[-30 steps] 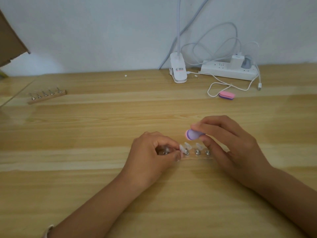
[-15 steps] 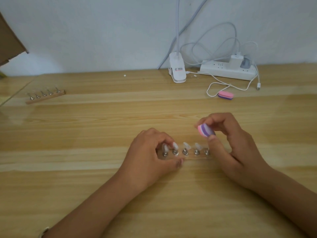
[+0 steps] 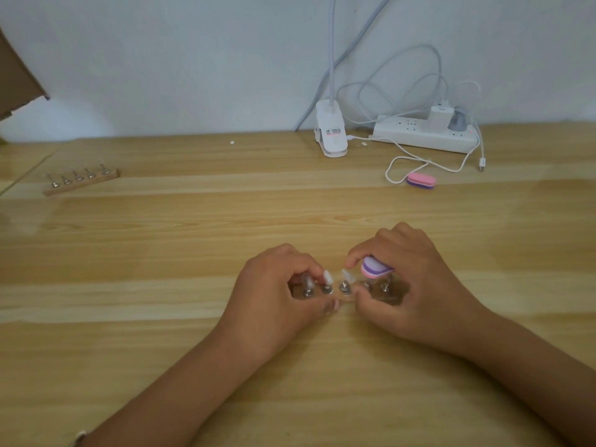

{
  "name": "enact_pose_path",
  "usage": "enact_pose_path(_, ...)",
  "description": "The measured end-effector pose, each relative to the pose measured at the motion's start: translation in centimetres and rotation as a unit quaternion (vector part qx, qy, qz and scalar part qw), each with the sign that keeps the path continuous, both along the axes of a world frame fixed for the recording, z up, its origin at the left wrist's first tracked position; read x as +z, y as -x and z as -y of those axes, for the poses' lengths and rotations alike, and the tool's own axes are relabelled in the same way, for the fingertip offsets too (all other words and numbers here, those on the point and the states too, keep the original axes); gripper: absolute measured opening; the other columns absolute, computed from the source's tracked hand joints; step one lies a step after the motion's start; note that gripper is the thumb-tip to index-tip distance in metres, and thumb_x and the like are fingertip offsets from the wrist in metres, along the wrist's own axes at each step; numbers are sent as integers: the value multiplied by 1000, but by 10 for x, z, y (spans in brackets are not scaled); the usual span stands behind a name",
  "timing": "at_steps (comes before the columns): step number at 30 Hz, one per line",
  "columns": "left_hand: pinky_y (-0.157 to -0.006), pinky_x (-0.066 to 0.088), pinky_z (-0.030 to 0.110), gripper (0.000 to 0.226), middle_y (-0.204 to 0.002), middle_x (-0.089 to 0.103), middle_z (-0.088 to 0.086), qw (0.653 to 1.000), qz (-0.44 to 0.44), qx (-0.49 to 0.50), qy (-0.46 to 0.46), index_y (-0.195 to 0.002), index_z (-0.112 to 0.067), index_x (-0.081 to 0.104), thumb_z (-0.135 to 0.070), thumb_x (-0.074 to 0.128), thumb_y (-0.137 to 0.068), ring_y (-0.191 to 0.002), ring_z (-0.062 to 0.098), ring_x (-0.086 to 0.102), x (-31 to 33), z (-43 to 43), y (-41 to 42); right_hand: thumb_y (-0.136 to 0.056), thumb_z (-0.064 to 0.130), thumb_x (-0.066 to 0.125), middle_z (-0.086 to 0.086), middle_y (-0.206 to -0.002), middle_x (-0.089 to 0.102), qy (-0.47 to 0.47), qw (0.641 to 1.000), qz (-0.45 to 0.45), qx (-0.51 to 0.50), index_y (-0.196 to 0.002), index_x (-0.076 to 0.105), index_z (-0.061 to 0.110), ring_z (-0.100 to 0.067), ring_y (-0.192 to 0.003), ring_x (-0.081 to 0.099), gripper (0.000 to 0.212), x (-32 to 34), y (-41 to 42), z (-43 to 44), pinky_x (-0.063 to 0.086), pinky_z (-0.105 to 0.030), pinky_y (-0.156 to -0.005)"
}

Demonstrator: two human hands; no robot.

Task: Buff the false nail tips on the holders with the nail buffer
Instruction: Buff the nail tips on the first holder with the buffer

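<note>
- A pale wooden table runs up to a plain light wall.
- A clear holder strip with a row of metal studs lies on the table between the person's two hands.
- White nail tips stand tilted on the studs toward the left end of the holder strip; those at its right end are hidden.
- The left hand grips the left end of the holder strip, fingers curled over the far side and thumb at the near edge.
- The right hand clasps the purple-and-pink nail buffer just above the right end of the holder strip; whether it touches a nail tip cannot be told.
- Far left of the holder strip, toward the wall, lies a wooden holder with five pegs.
- Behind the holder strip and to the right lie a second buffer, a white cable, a power strip and a white lamp clip.
</note>
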State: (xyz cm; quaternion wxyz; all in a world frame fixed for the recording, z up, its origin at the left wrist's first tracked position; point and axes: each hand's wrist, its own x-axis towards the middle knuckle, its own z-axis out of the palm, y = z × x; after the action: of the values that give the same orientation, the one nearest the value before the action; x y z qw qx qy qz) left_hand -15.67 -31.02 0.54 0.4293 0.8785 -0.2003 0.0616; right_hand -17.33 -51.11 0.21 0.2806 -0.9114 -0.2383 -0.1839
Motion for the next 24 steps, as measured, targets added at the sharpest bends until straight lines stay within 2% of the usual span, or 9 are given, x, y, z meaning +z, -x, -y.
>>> enact_pose_path(7, -59, 38, 16, 40, -70, 59, -8, 1000, 1, -5, -4, -68, -43, 59, -22, 91, -58, -65, 6, 53, 2, 0, 0, -77, 20, 71, 12, -78, 55, 2, 1000, 15, 19, -97, 71, 20, -14, -78, 45, 21, -3, -3, 1, 39, -35, -77)
enact_pose_path(10, -58, 39, 18, 34, -71, 59, -8, 1000, 0, -5, -17, -70, -37, 62, -23, 90, -58, -65, 7, 53, 2, 0, 1, -77, 19, 71, 12, -76, 56, 11, 999, 18, 27, -92, 71, 21, -15, -78, 45, 15, -2, -3, 1, 40, -36, -77)
enact_pose_path(13, -59, 40, 20, 35, -70, 59, -8, 1000, 3, -7, -15, -69, -38, 61, -22, 90, -59, -66, 8, 53, 3, 0, 1, -76, 19, 73, 11, -77, 57, 13, 999, 30, 26, -89, 69, 19, -16, -77, 46, 13, -3, -3, 2, 40, -37, -77)
enact_pose_path(15, -60, 39, 18, 35, -69, 57, -9, 1000, 6, -9, -17, -70, -41, 60, -23, 89, -60, -67, 8, 53, 3, -1, 1, -75, 19, 74, 10, -76, 57, 13, 999, 40, 22, -87, 70, 18, -15, -76, 45, 13, -4, -3, 2, 40, -37, -76)
enact_pose_path(19, -62, 37, 14, 26, -73, 58, -10, 999, 2, -22, -38, -78, -33, 68, -26, 87, -62, -71, 8, 54, 2, -3, 0, -76, 19, 74, 7, -75, 58, 24, 998, 52, 12, -87, 70, 17, -16, -76, 45, 12, -5, -2, 2, 41, -37, -74)
enact_pose_path(22, -66, 40, 10, 28, -81, 63, -9, 998, -32, -35, -28, -86, -30, 71, -26, 87, -63, -77, 7, 58, 5, -14, -4, -78, 21, 72, 5, -76, 58, 27, 998, 50, 12, -89, 71, 16, -17, -75, 45, 12, -4, -2, 1, 41, -38, -73)
enact_pose_path(24, -65, 42, 9, 26, -80, 66, -8, 998, -59, -33, -3, -84, -29, 73, -24, 87, -63, -75, 4, 61, 8, -21, -8, -81, 27, 65, 4, -78, 59, 21, 999, 48, 10, -92, 71, 14, -17, -76, 45, 17, -3, 0, 0, 41, -38, -74)
